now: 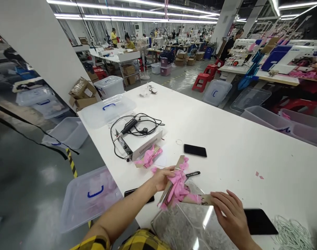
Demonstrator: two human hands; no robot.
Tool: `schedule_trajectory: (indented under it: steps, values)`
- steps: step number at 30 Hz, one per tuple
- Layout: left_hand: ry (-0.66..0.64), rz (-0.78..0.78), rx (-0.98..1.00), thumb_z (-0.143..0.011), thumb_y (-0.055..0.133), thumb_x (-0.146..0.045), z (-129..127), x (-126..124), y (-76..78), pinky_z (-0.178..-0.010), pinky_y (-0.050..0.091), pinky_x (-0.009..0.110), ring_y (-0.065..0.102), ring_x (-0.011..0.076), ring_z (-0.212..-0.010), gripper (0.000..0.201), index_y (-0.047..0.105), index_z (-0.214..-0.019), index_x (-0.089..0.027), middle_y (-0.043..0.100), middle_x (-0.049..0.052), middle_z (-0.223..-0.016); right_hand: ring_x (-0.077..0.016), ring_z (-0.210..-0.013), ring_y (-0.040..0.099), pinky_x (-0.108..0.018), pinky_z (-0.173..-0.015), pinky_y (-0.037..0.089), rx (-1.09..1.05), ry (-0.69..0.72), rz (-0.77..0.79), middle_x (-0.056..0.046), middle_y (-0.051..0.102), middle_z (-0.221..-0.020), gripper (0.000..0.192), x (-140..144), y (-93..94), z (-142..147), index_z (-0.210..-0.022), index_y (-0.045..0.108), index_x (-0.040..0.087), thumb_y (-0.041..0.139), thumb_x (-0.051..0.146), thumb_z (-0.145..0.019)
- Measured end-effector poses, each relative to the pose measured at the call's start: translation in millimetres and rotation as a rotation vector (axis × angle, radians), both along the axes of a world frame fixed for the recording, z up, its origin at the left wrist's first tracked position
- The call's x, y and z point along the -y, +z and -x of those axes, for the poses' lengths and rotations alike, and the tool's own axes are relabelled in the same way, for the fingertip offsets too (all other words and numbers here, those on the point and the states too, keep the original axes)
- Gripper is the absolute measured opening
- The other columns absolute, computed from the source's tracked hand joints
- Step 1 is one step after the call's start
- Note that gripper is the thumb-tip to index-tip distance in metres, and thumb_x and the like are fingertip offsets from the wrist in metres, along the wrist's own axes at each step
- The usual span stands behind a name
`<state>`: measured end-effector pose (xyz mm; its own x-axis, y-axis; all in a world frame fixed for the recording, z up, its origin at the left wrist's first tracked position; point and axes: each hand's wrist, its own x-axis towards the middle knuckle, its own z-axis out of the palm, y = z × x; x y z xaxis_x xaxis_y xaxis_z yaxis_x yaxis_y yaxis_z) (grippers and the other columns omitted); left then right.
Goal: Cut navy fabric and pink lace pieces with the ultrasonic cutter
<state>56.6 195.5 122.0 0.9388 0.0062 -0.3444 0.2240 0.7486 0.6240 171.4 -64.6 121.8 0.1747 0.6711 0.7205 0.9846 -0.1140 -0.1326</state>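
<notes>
Pink ribbon bows [177, 189], soft and floppy, are strung in a bunch along a strip of brown cardboard [174, 177] held just above the near edge of the white counter [239, 152]. The left hand [162, 177] pinches the upper part of the strip, fingers closed around card and ribbon. The right hand [230, 211] grips the lower end, where a printed card tag [204, 199] shows; its marks are too small to read. The bunch looks very light and easily crushed, so the stiff card is the safer place to hold, not the loops. A black pen [193, 174] lies just behind the bows, and a clear plastic bag [189, 222] sits beneath them. Farther out are a dark phone [195, 150], more pink ribbon [149, 156], and a white box-shaped machine [140, 140] with black cables and a handpiece. No brand or writing is legible anywhere. Clear bins with blue handles stand around the counter
</notes>
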Motion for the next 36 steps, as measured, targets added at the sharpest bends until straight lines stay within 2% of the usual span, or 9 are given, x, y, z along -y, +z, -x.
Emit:
schedule_trajectory:
  steps: [3, 6, 9, 13, 20, 23, 26, 32, 36]
  values:
    - [0.061, 0.089, 0.036, -0.069, 0.059, -0.068, 7.1, 6.8, -3.1, -0.055, 0.037, 0.024, 0.045, 0.0105, -0.054, 0.077, 0.058, -0.120, -0.010, 0.053, 0.002, -0.072, -0.0202, -0.087, 0.066, -0.045, -0.093, 0.047, -0.073, -0.050, -0.045, -0.007, 0.070, -0.094, 0.016, 11.8, 1.8, 7.6, -0.099, 0.063, 0.020, 0.059, 0.011, -0.087]
    - [0.076, 0.143, 0.053, -0.069, 0.044, -0.083, 15.2, 11.8, -3.3, -0.048, 0.030, 0.022, 0.035, 0.0080, -0.048, 0.093, 0.055, -0.126, -0.011, 0.043, -0.002, -0.067, -0.0205, -0.084, 0.066, -0.044, -0.090, 0.049, -0.116, -0.115, -0.100, -0.007, 0.070, -0.092, 0.014, 19.5, 5.1, 20.1, -0.098, 0.063, 0.021, 0.060, 0.014, -0.087]
    - [0.066, 0.158, 0.043, -0.072, 0.049, -0.076, 22.2, 15.0, -0.7, -0.046, 0.029, 0.022, 0.032, 0.0080, -0.049, 0.084, 0.054, -0.128, -0.013, 0.038, -0.003, -0.067, -0.0201, -0.084, 0.066, -0.044, -0.090, 0.049, -0.136, -0.131, -0.122, -0.005, 0.070, -0.092, 0.016, 24.1, 11.1, 33.4, -0.098, 0.063, 0.023, 0.061, 0.013, -0.086]
    - [0.066, 0.146, 0.010, -0.078, 0.046, -0.065, 26.3, 18.2, 4.9, -0.052, 0.035, 0.023, 0.042, 0.0118, -0.063, 0.071, 0.057, -0.124, -0.012, 0.047, 0.005, -0.081, -0.0197, -0.086, 0.067, -0.045, -0.091, 0.050, -0.160, -0.121, -0.155, -0.004, 0.071, -0.094, 0.022, 28.7, 21.5, 43.9, -0.101, 0.064, 0.025, 0.062, 0.011, -0.084]
    - [0.076, 0.142, -0.006, -0.084, 0.043, -0.065, 15.0, 41.1, 7.1, -0.066, 0.043, 0.028, 0.046, 0.0129, -0.067, 0.071, 0.051, -0.133, -0.014, 0.053, 0.005, -0.082, -0.0200, -0.091, 0.067, -0.045, -0.092, 0.050, -0.159, -0.111, -0.162, -0.004, 0.072, -0.097, 0.030, 33.9, 35.4, 43.6, -0.108, 0.064, 0.027, 0.062, 0.010, -0.084]
    - [0.077, 0.170, 0.040, -0.086, 0.043, -0.063, 4.8, 59.3, 10.1, -0.076, 0.046, 0.035, 0.057, 0.0173, -0.081, 0.066, 0.043, -0.140, -0.024, 0.061, 0.010, -0.109, -0.0203, -0.092, 0.066, -0.038, -0.083, 0.055, -0.226, -0.103, -0.127, -0.005, 0.070, -0.099, 0.039, 22.6, 40.8, 51.9, -0.121, 0.060, 0.029, 0.060, 0.012, -0.086]
    - [0.080, 0.212, 0.143, -0.084, 0.050, -0.057, -6.8, 72.3, 10.4, -0.088, 0.046, 0.045, 0.058, 0.0253, -0.106, 0.064, 0.039, -0.142, -0.031, 0.053, 0.010, -0.136, -0.0188, -0.082, 0.066, -0.030, -0.065, 0.058, -0.390, -0.089, 0.004, -0.009, 0.068, -0.099, 0.051, -0.2, 42.7, 73.9, -0.139, 0.047, 0.026, 0.048, 0.012, -0.090]
    - [-0.164, 0.279, 0.074, -0.077, 0.054, -0.052, -25.8, 67.0, -3.3, -0.089, 0.046, 0.042, 0.064, 0.0268, -0.094, 0.062, 0.060, -0.119, -0.006, 0.065, 0.018, -0.108, -0.0217, -0.085, 0.064, -0.035, -0.071, 0.060, -0.443, 0.064, 0.202, -0.010, 0.067, -0.097, 0.056, -35.2, 47.4, 112.2, -0.133, 0.052, 0.021, 0.041, 0.004, -0.081]
    - [-0.219, 0.322, 0.046, -0.081, 0.048, -0.053, -25.2, 55.7, -8.1, -0.082, 0.047, 0.038, 0.065, 0.0244, -0.083, 0.064, 0.060, -0.121, -0.005, 0.067, 0.016, -0.102, -0.0186, -0.087, 0.063, -0.030, -0.071, 0.059, -0.479, 0.108, 0.154, -0.010, 0.066, -0.100, 0.050, -30.6, 59.7, 107.8, -0.131, 0.053, 0.022, 0.040, 0.004, -0.086]
